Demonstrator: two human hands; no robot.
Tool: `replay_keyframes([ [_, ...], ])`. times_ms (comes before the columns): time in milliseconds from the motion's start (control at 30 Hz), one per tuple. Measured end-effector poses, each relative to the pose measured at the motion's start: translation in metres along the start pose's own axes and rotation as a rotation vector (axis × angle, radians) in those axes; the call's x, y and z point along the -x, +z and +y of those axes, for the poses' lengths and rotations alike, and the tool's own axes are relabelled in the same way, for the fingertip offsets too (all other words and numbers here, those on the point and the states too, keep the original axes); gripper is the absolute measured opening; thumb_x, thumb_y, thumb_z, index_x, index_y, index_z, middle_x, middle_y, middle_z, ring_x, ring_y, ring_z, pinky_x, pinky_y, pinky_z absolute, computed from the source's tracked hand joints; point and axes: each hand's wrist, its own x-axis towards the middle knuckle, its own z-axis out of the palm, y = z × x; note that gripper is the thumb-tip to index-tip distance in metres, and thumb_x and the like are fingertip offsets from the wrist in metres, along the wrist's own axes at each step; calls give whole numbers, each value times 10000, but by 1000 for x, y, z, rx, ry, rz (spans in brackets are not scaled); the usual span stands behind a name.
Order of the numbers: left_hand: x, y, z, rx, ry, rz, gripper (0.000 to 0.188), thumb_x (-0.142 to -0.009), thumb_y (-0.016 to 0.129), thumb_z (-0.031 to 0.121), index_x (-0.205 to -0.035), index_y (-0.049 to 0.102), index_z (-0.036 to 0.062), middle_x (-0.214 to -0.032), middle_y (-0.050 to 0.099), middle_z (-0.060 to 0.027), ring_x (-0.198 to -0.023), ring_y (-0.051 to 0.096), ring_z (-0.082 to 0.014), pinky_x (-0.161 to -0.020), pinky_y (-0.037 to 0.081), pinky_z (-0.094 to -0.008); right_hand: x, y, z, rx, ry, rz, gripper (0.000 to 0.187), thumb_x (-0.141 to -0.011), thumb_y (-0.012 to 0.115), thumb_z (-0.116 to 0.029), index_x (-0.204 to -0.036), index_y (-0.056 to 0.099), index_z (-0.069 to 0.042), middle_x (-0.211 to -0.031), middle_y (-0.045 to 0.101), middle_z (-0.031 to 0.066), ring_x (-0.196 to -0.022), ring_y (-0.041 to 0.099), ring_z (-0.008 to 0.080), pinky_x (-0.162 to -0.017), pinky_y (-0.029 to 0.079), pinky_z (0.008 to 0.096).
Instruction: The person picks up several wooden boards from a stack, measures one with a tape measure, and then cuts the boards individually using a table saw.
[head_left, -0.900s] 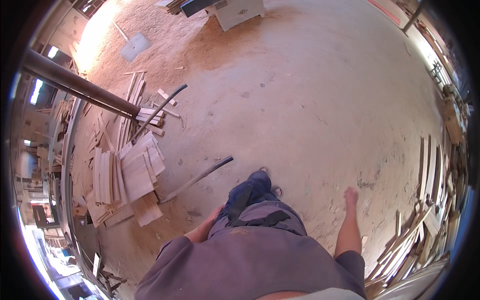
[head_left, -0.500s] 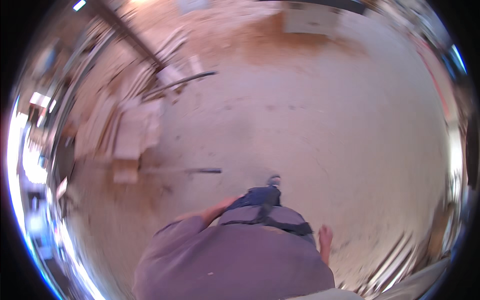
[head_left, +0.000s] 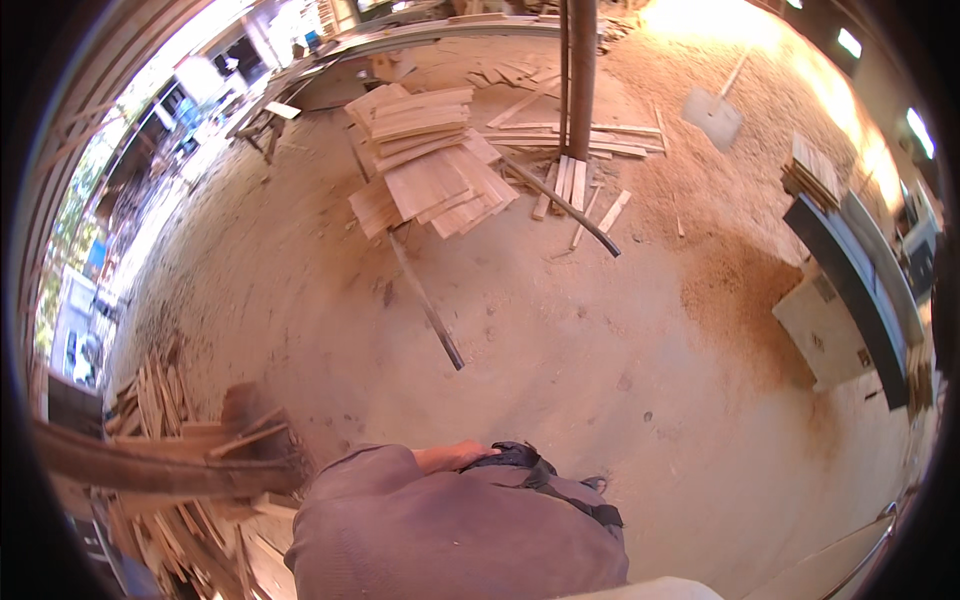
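Observation:
My left hand (head_left: 466,454) is at my waist, against a black bundle that looks like a pouch or bag (head_left: 520,457). Its fingertips are hidden there, so whether it grips the bundle does not show. From the bundle a black strap (head_left: 575,502) runs across my front to the right. My right hand is out of sight behind my body or outside the picture. Ahead of me, light wooden boards (head_left: 430,185) lie stacked in uneven layers. Two dark bars, a nearer one (head_left: 440,335) and a farther one (head_left: 590,228), stick out from beneath the stack.
Behind the stack stands a brown post (head_left: 582,90) with loose slats (head_left: 570,185) at its foot. A shovel (head_left: 712,115) lies on the sawdust heap (head_left: 650,75). At right is a machine with a dark curved edge (head_left: 850,290). Scrap wood (head_left: 165,400) and a beam (head_left: 170,462) are at left.
My view has swung left, so the board stack now sits nearer the middle and the machine shows at right. My right hand has left the picture; my left stays at the waist.

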Motion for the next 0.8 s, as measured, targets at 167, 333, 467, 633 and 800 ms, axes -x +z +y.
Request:
replay_keyframes([
  [167, 34, 110, 39, 231, 89, 187, 589, -924, 664, 562, -1216, 698, 51, -1135, 719, -98, -963, 667, -214, -885, 527, -366, -126, -176, 44, 9, 48, 82, 219, -977, 479, -229, -891, 644, -114, -681, 581, 87, -584, 579, 252, -518, 475, 416],
  [333, -8, 173, 25, 588, 70, 125, 509, -997, 583, 487, -1271, 675, 67, -1193, 708, -104, -1043, 665, -233, -928, 522, -375, -297, -341, 72, -697, 93, 329, 206, -976, 452, -159, -931, 649, -123, -545, 462, 53, -417, 456, 203, -392, 404, 375],
  [467, -17, 183, 77, 599, 152, 22, 481, -1025, 526, 468, -1276, 675, 86, -1210, 704, -101, -1071, 662, -241, -954, 514, -378, -334, -303, -68, -393, -60, 223, 391, -962, 524, -98, -1344, 581, -38, -951, 675, 120, -767, 606, 188, -652, 538, 337],
  [633, -83, 201, 211, 587, 115, -153, 505, -1037, 487, 466, -1295, 649, 64, -1230, 696, -127, -1099, 657, -265, -991, 499, -399, -336, -248, -182, 284, -370, -98, 346, -890, 573, -176, -1187, 685, -40, -1101, 706, 227, -1045, 675, 360, -909, 532, 427],
  [800, -104, 201, 341, 441, 8, -196, 542, -1042, 455, 470, -1318, 617, 32, -1250, 686, -159, -1126, 651, -292, -1028, 481, -425, -296, -252, -166, 134, -98, -168, 333, -855, 584, -187, -1117, 738, -52, -1074, 720, 218, -1035, 694, 335, -908, 536, 408],
])
